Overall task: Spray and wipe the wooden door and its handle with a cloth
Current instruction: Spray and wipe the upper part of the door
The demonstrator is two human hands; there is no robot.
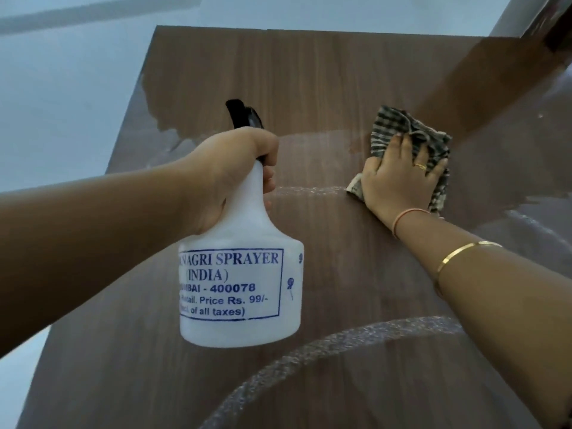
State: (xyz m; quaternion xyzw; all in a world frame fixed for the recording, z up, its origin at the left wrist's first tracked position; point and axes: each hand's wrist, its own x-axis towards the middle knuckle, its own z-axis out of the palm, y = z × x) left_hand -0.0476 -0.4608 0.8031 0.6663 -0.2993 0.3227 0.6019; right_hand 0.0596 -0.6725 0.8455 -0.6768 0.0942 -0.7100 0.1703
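The brown wooden door [325, 88] fills most of the view, seen from below up to its top edge. My left hand [229, 168] grips the neck of a white spray bottle [241, 274] with blue print and a black trigger head, held up in front of the door. My right hand [402, 178] presses a dark checked cloth [399, 125] flat against the door's upper right part, fingers spread on it. Curved streaks of spray droplets show on the wood below the cloth. No door handle is in view.
A pale blue wall [62, 103] lies to the left of the door. The door frame [526, 20] and a glossy lighter surface run along the right side. Bangles sit on my right wrist.
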